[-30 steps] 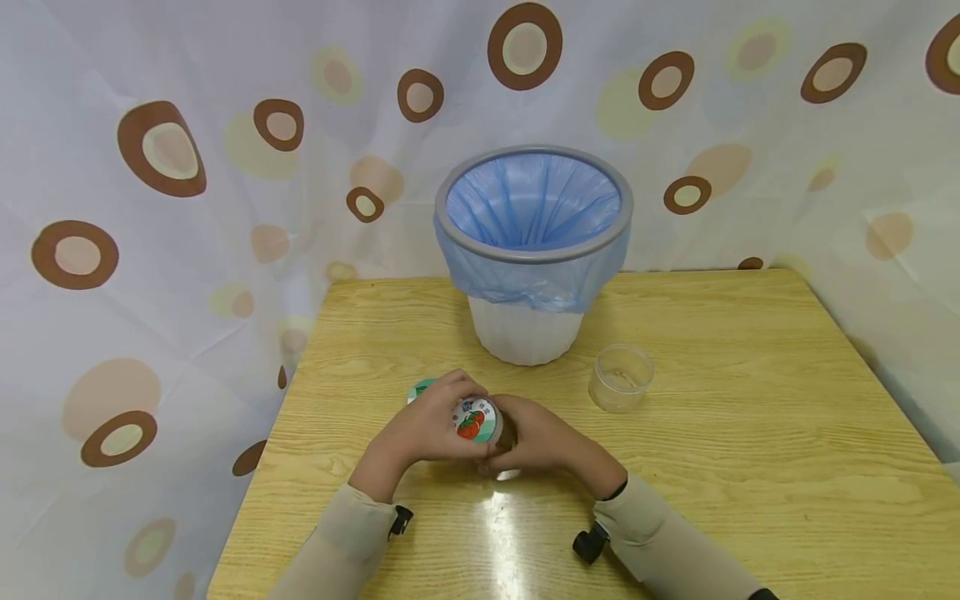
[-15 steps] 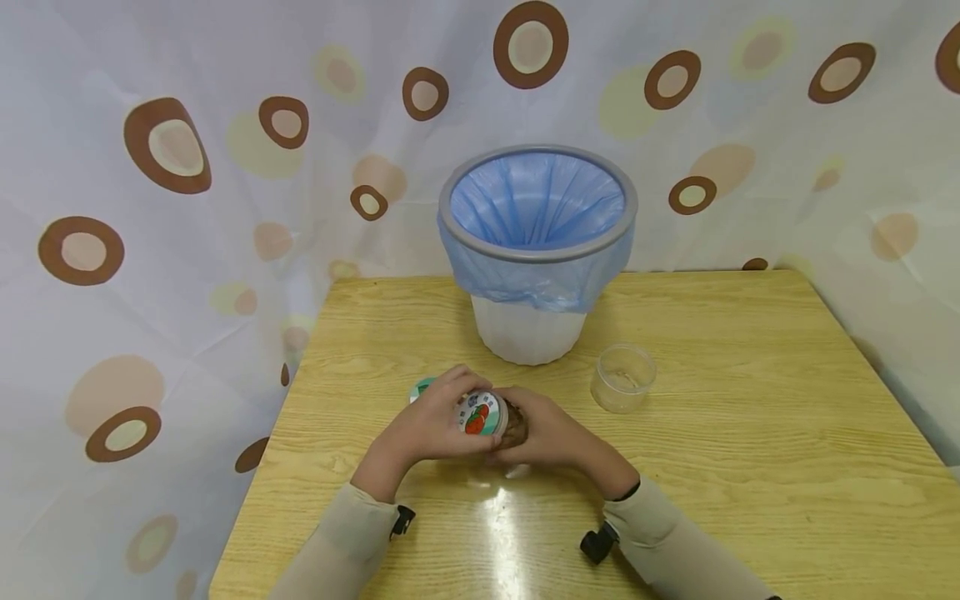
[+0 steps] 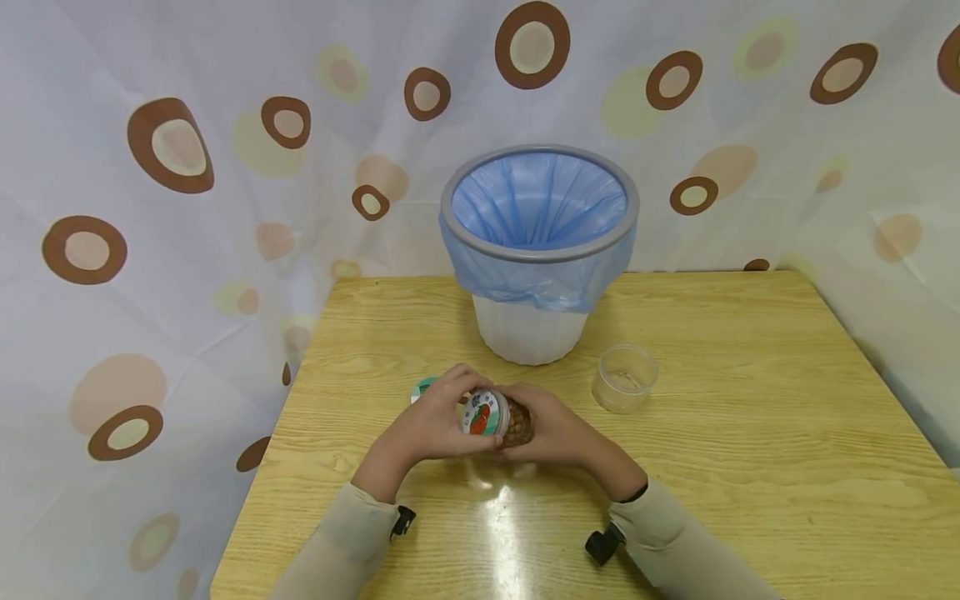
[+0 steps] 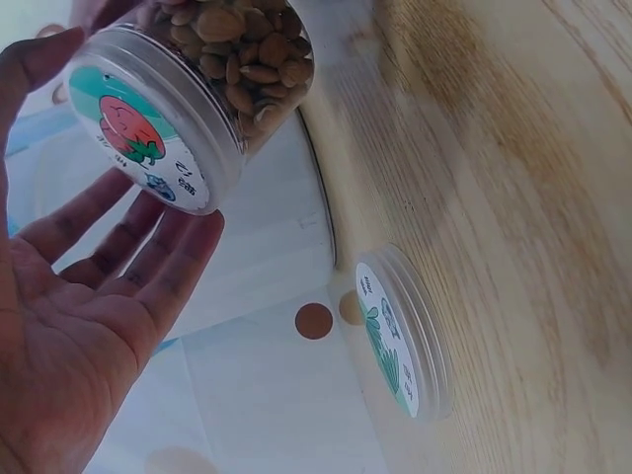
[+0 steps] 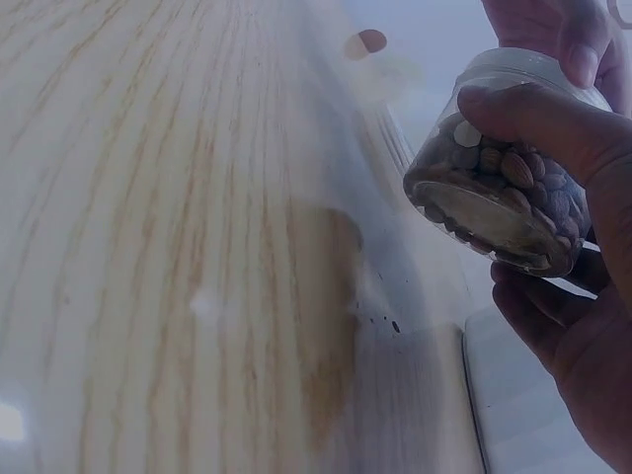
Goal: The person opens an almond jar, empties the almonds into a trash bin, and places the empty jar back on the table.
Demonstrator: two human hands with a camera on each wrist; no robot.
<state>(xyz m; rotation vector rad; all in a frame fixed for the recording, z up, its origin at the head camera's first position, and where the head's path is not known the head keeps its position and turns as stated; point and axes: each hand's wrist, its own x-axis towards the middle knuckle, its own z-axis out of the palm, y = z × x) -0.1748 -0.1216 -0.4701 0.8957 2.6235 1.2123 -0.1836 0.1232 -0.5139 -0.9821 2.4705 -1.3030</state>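
Note:
A clear plastic jar of almond-like nuts (image 3: 519, 423) is held tilted over the table, its lid turned to the left. My left hand (image 3: 427, 429) grips the white lid (image 4: 148, 128), which bears a green and red tomato label; thumb and fingertips sit around its edge. Round the jar's body curl the thumb and fingers of my right hand (image 3: 555, 429), near the base. In the left wrist view the lid sits on the jar's mouth. Behind the left hand lies another round lid (image 4: 400, 341) with a green leaf label, partly hidden in the head view.
A white bin (image 3: 531, 329) lined with a blue bag (image 3: 536, 279) stands behind the hands. To the right is an uncovered clear plastic container (image 3: 625, 379) with a little residue inside. The wooden table (image 3: 750, 433) meets a patterned curtain (image 3: 225, 350) at the back and left.
The jar has tipped further sideways, so more of the nuts shows between the hands. My right hand has shifted slightly right; the left hand keeps its hold on the lid.

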